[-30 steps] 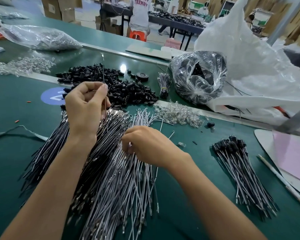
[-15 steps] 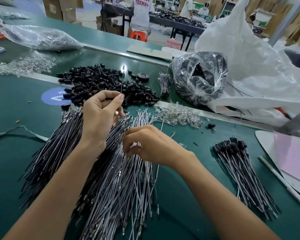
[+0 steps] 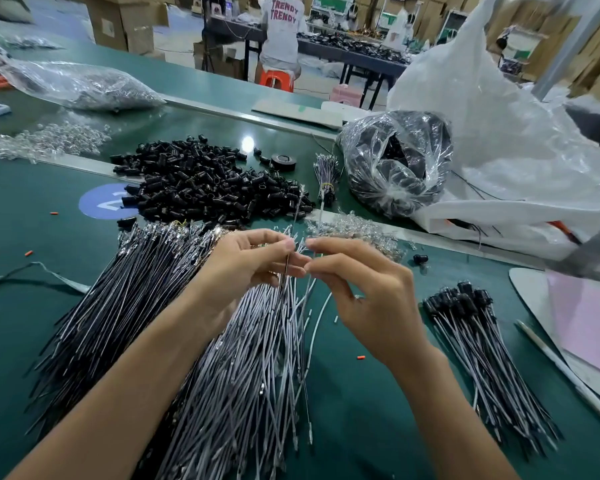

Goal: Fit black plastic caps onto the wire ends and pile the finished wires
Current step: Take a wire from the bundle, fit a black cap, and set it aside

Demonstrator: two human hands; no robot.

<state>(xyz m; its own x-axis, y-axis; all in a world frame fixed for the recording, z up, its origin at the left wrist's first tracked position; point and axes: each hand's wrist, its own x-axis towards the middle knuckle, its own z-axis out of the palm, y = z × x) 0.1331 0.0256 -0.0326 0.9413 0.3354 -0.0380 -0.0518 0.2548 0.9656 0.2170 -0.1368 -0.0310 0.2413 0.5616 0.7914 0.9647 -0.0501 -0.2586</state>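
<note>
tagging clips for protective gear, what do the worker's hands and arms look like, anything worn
Nothing worn that shows. The left hand and right hand are ungloved, with short plain nails. The left forearm and right forearm are bare down to the frame edge: no sleeves, watch or bracelet.

Bare left hand [image 3: 246, 268], right hand [image 3: 371, 299], forearms [image 3: 136, 375]

Single view, head-worn, wide-angle. Looks forward and steeply down onto the green surface [image 3: 14, 323]. Very near: left hand [image 3: 243, 268] and right hand [image 3: 378, 306] meet at frame centre, forearms entering from the bottom edge. Wires [image 3: 250, 358] run out under the lens. Top of frame reaches far to a dark table [image 3: 361, 57] and cardboard boxes [image 3: 125, 22]. Straight lines bow near the edges.
</note>
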